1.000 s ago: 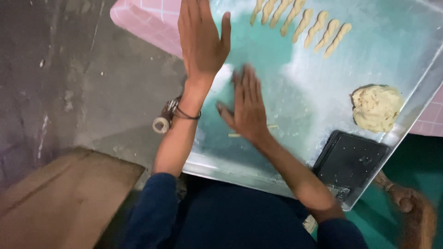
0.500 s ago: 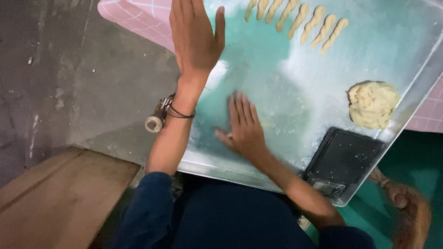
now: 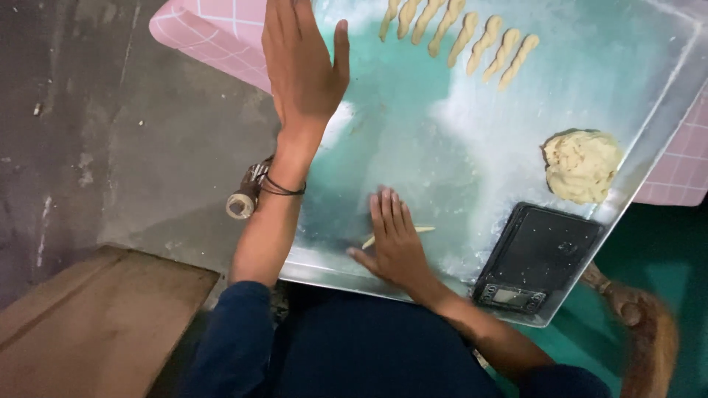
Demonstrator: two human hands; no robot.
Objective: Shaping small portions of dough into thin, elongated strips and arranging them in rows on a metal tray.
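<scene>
Two hands over floured tray [image 3: 649, 96]. Right hand [image 3: 398, 243] flat, fingers spread, pressing a thin dough strip [image 3: 402, 233] near the tray's front edge. Left hand [image 3: 302, 63] raised, open, holding nothing, above the left edge. Twisted dough pieces [image 3: 464, 33] line the far edge, dough lump [image 3: 582, 166] and scale [image 3: 538, 258] sit right; middle bare.

On the desk [image 3: 649, 81], a row of twisted dough sticks [image 3: 461, 33] lies at the far edge. A dough lump [image 3: 582, 166] sits to the right, with a scale [image 3: 538, 258] nearer, at the near right corner. A thin dough strip [image 3: 422, 230] lies under the right hand [image 3: 394, 243], near the front edge.
</scene>
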